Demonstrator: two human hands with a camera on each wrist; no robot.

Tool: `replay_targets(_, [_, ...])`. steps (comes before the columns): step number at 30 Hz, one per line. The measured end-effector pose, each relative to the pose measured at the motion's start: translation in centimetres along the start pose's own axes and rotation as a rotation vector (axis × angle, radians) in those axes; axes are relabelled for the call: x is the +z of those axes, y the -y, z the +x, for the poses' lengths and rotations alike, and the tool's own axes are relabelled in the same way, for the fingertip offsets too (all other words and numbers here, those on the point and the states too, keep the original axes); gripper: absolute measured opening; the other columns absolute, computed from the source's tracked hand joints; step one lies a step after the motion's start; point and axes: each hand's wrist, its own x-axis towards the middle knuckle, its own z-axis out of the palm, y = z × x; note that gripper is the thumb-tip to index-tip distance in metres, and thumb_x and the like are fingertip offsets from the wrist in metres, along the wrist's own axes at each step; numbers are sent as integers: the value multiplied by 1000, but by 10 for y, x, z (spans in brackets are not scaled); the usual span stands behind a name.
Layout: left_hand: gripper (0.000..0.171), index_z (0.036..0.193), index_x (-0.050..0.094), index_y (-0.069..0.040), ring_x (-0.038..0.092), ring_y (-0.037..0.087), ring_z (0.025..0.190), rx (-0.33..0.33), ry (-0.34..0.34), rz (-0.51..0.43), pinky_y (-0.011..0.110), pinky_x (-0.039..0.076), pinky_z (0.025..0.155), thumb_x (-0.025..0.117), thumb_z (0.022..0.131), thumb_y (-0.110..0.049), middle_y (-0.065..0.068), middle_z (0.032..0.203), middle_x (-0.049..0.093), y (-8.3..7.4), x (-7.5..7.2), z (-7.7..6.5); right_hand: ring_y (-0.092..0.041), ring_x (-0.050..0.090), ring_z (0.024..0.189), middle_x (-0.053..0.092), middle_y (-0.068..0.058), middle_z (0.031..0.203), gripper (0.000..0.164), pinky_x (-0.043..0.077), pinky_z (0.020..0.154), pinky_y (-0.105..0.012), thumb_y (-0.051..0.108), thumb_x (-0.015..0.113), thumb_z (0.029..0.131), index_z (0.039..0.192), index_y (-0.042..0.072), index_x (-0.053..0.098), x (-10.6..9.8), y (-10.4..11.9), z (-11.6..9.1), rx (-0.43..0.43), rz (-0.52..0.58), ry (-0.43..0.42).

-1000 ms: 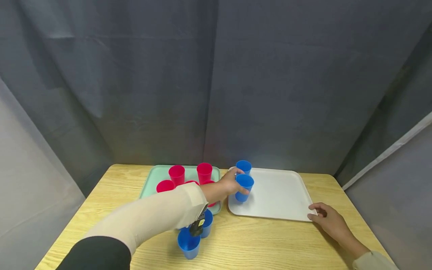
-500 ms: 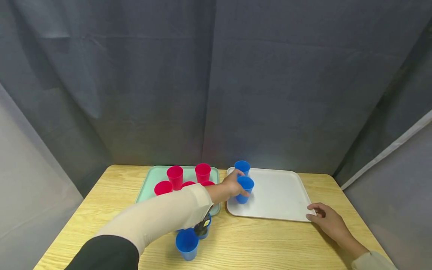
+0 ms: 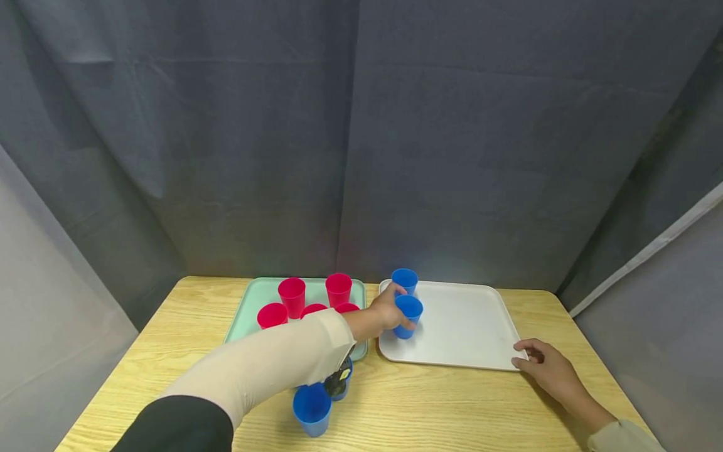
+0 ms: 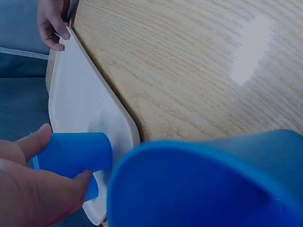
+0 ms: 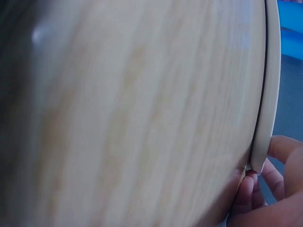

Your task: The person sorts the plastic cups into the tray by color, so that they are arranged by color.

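Observation:
My left hand (image 3: 386, 312) grips a blue cup (image 3: 410, 307), fingers and thumb around its sides, at the left end of the white tray (image 3: 463, 326). Just behind it on that tray stands another blue cup (image 3: 405, 278). In the left wrist view, the held cup (image 4: 75, 149) sits between my thumb and fingers, partly covering the second one (image 4: 92, 189). At the tray's front right corner, my right hand (image 3: 548, 371) holds the edge between thumb and fingers. The right wrist view shows those fingers (image 5: 279, 149) at the tray's rim (image 5: 271, 94).
Several red cups (image 3: 292, 296) stand on a mint green tray (image 3: 248, 314) at the left, some hidden behind my left sleeve. Below that forearm are more blue cups (image 3: 312, 411) on the wooden table (image 3: 440, 408). One looms large in the left wrist view. A grey curtain (image 3: 452, 157) hangs behind.
My left hand and the gripped cup have shifted slightly right and nearer over the white tray, the forearm moving along. My right hand keeps its place at the corner.

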Motion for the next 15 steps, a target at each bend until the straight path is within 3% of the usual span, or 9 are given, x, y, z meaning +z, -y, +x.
replay_targets(15, [74, 134, 51, -19, 57, 37, 129, 17, 23, 13, 50, 50, 107, 92, 74, -5, 16, 142, 58, -5, -8, -7, -20, 55, 97, 64, -18, 117, 38, 48, 80, -31, 29, 76, 95, 121, 3, 68, 0, -3, 0, -4, -5, -8])
